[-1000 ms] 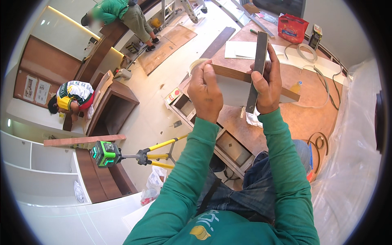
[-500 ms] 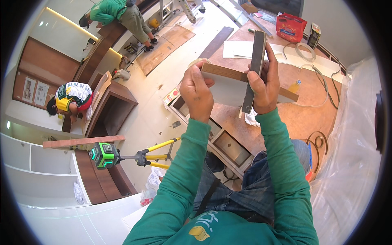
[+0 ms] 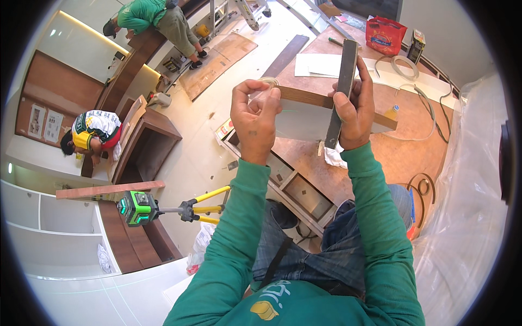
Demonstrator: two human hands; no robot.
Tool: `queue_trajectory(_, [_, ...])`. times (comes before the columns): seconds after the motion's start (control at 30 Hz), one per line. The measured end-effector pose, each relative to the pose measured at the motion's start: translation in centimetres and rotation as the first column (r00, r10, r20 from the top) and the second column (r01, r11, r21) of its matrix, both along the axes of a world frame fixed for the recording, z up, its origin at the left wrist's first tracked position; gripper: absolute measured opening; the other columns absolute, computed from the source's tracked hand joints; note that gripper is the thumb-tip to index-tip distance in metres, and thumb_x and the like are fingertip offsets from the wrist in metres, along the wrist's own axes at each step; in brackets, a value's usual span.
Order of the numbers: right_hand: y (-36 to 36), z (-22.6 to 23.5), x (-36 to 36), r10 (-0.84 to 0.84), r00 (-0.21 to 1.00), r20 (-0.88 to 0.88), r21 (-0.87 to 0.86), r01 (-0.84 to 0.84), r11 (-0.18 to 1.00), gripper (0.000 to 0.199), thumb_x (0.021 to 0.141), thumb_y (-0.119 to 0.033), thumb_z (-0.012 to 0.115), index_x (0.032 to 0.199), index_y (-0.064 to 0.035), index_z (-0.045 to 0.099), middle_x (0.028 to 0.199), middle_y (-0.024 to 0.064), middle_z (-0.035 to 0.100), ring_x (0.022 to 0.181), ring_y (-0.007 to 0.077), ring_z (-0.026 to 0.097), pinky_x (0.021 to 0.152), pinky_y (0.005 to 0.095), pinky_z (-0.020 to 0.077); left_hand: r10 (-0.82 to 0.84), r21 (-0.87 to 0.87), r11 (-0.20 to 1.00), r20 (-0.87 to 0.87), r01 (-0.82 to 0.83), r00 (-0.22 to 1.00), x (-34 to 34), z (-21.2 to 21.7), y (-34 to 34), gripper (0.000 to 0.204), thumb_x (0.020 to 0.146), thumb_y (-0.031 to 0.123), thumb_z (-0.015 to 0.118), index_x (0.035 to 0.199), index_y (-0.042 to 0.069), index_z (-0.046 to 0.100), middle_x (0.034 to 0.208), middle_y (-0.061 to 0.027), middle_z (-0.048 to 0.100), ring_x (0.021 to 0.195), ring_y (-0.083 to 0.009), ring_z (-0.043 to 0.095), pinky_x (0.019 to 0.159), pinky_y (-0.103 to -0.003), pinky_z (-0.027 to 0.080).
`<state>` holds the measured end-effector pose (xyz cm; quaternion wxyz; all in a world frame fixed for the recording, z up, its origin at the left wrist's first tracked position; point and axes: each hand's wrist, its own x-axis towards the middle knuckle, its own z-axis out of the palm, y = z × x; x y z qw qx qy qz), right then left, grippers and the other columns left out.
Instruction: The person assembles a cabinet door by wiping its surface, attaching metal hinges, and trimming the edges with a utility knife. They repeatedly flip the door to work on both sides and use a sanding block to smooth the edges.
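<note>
My right hand is closed around a long dark bar with a pale border, its thumb on the near face. The bar stands across a board with a brown wood-grain edge and a white face. The board runs behind the bar and my right hand, and its far end shows to the right. At the board's left end is my left hand, fingers curled and thumb against the board's corner. How firmly the left fingers hold it is partly hidden.
Below lies a brown-topped workbench with open compartments, a red bag, coiled edging strip and a small yellow bottle. A green laser level stands left on a yellow tripod. Two people work at cabinets on the left.
My left hand has shifted slightly left and its fingers have loosened at the board's end. The right hand, bar and board have hardly moved.
</note>
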<state>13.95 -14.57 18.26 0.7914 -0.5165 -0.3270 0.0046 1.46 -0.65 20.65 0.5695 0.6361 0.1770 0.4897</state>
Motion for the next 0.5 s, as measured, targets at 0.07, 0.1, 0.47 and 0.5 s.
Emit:
queue_trajectory(0.07, [0.0, 0.0, 0.0, 0.006, 1.0, -0.003, 0.008, -0.006, 1.0, 0.098, 0.091, -0.043, 0.073, 0.168, 0.0018, 0.031, 0.111, 0.0091, 0.065, 0.097, 0.0155, 0.064, 0.087, 0.0317, 0.0534, 0.027, 0.03, 0.999, -0.149, -0.023, 0.988, -0.2, 1.0, -0.2, 0.025, 0.1, 0.017, 0.075, 0.117, -0.001, 0.07, 0.109, -0.0108, 0.075, 0.083, -0.0188, 0.075, 0.072, -0.03, 0.063])
queue_trajectory(0.1, [0.0, 0.0, 0.0, 0.005, 1.0, -0.001, 0.01, -0.005, 1.0, 0.098, 0.092, -0.043, 0.074, 0.168, 0.0017, 0.031, 0.112, 0.009, 0.065, 0.097, 0.0155, 0.064, 0.087, 0.0316, 0.0535, 0.052, 0.046, 0.998, -0.227, -0.043, 0.973, -0.4, 1.5, -0.3, 0.024, 0.099, 0.017, 0.075, 0.115, -0.002, 0.072, 0.106, -0.0098, 0.076, 0.082, -0.0186, 0.076, 0.072, -0.03, 0.062])
queue_trajectory(0.47, [0.6, -0.3, -1.1, -0.083, 0.993, 0.08, -0.001, 0.084, 0.996, 0.099, 0.088, -0.033, 0.078, 0.167, 0.0038, 0.03, 0.121, 0.0152, 0.069, 0.104, 0.0217, 0.07, 0.093, 0.0358, 0.0571, 0.367, 0.51, 0.857, -0.505, -0.073, 0.781, -0.3, 5.8, 0.7, 0.026, 0.092, 0.017, 0.072, 0.105, -0.005, 0.08, 0.092, -0.0197, 0.081, 0.076, -0.0279, 0.079, 0.074, -0.037, 0.061])
queue_trajectory(0.5, [0.7, -0.3, -1.2, -0.101, 0.99, 0.095, 0.003, 0.101, 0.995, 0.099, 0.088, -0.033, 0.078, 0.166, 0.004, 0.03, 0.123, 0.0163, 0.07, 0.105, 0.0227, 0.07, 0.094, 0.0364, 0.0574, 0.38, 0.519, 0.851, -0.514, -0.074, 0.769, -0.3, 5.7, 0.7, 0.026, 0.093, 0.016, 0.072, 0.106, -0.005, 0.08, 0.091, -0.0198, 0.081, 0.076, -0.0273, 0.079, 0.074, -0.036, 0.061])
